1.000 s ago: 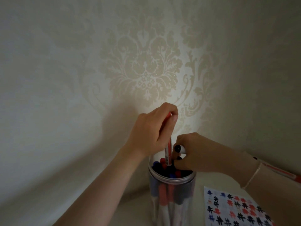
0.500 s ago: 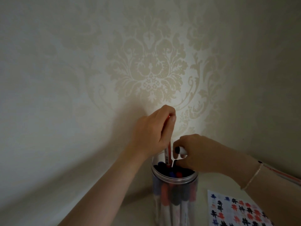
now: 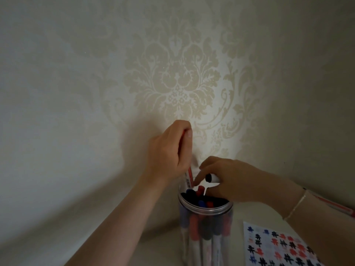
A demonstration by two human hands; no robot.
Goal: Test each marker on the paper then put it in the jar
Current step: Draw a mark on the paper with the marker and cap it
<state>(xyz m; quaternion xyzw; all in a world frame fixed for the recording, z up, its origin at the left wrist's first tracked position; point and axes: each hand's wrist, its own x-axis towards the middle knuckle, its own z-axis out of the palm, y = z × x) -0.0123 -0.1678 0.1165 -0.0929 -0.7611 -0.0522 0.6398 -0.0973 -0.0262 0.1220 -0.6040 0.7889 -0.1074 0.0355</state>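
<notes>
Above the jar (image 3: 205, 223), a red marker (image 3: 189, 176) hangs below the left hand's (image 3: 169, 150) grip.

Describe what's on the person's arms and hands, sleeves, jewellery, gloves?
Both forearms are bare as far as the frame shows, no sleeves or gloves. The left hand has nothing on it and no visible rings. The right hand is also ringless; its wrist carries a thin, pale bracelet of small links or beads. No watch or markings show.
</notes>
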